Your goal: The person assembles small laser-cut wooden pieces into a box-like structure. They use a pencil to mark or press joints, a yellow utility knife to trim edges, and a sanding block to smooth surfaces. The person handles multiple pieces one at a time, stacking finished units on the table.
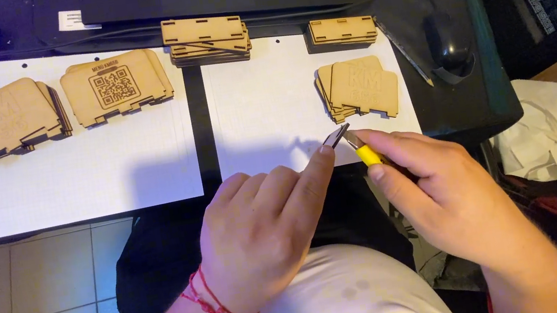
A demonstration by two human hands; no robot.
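Head view shows the right hand [445,190] closed around a yellow utility knife [364,153] near the middle of the frame. Its blade tip meets the left hand [260,233], whose index finger and thumb seem to pinch the blade, though the contact is too small to be sure. Just above lies a stack of wooden panels [360,89] on white paper [264,107]. More wooden stacks [1,121] sit at upper left.

Black desk [199,117] — white sheets [76,179], wooden panel stacks [1,121].
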